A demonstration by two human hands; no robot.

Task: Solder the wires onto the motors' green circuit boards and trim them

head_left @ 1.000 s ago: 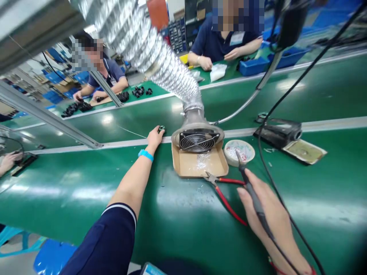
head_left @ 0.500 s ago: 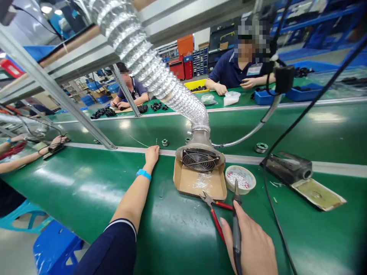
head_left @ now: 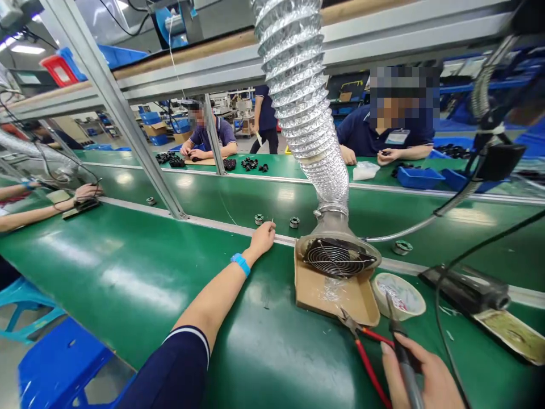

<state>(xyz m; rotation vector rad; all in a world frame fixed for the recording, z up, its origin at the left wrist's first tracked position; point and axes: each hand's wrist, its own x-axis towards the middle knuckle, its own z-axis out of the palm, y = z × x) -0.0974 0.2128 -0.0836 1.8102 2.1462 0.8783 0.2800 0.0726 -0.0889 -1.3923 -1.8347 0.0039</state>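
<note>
The left hand point(head_left: 263, 237) lies stretched forward on the green bench point(head_left: 128, 272), fingers loosely curled at the pale edge strip, holding nothing that can be made out. Two small round parts point(head_left: 259, 218) sit on the belt just beyond it. The right hand point(head_left: 419, 378) is closed around a soldering iron point(head_left: 398, 335) — tip pointing up toward a round dish point(head_left: 400, 295). Red-handled cutters point(head_left: 361, 346) lie just left of the iron, touching a cardboard tray point(head_left: 336, 292) beneath the extraction fan point(head_left: 336, 257) and its foil duct point(head_left: 306, 113). The iron's stand point(head_left: 466, 288) rests to the right.
</note>
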